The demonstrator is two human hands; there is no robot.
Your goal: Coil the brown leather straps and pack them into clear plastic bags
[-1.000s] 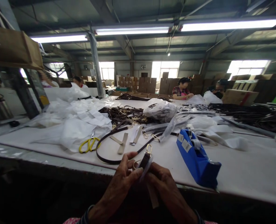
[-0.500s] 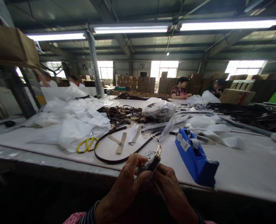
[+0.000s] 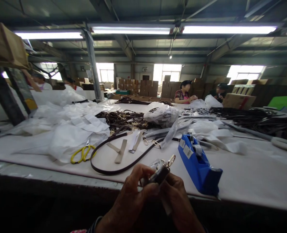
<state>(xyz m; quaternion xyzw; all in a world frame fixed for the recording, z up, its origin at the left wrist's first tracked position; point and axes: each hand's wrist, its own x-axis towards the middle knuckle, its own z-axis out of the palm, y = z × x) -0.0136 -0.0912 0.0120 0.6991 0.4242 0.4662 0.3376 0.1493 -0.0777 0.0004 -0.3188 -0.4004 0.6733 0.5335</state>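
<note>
Both my hands are closed together on a dark strap point(image 3: 162, 175) with a gold-coloured metal clasp point(image 3: 172, 160) sticking up from its end. My left hand point(image 3: 133, 191) pinches it and some clear plastic wrap from the left. Against its other side presses my right hand point(image 3: 176, 194), with a pale strip point(image 3: 166, 206) hanging below the fingers. Beyond them a dark strap point(image 3: 114, 171) lies in a loop on the table, beside grey-beige strips point(image 3: 121, 152). To the right stands a blue tape dispenser point(image 3: 199, 168); yellow-handled scissors point(image 3: 81, 154) lie to the left.
A heap of dark straps with gold hardware point(image 3: 124, 119) covers the middle of the table point(image 3: 250, 174). White wrapping sheets point(image 3: 70, 139) spread at left, a plastic-wrapped bundle point(image 3: 161, 115) behind. More black straps point(image 3: 255, 116) lie at right. A person point(image 3: 184, 92) sits across the table.
The view has turned slightly right, so the table things sit farther left. The metal clasp has tilted to the right, while both hands keep hold of the strap.
</note>
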